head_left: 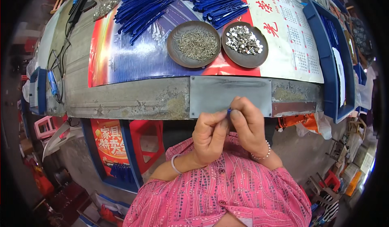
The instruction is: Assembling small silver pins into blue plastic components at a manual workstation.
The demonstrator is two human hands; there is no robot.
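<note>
Close in front of my chest, my left hand [209, 137] and my right hand [249, 125] meet with their fingertips pinched together. Between them shows the end of a small blue plastic piece [229, 111]; the fingers hide the rest. A grey metal plate [231, 91] on the table edge lies just beyond my hands. Past it stand two round dark dishes: the left dish [173, 51] holds thin metal pins [197, 44], the right dish [261, 61] small shiny silver discs [243, 40]. Two piles of long blue plastic strips [144, 6] [221, 4] lie farther back.
A printed poster [117, 65] covers part of the worn table [133, 99]. A blue tray [332, 77] stands at the right edge. At the left lie a blue-handled tool [52, 82] and cables. A red stool [148, 140] and a blue crate [137, 162] sit below.
</note>
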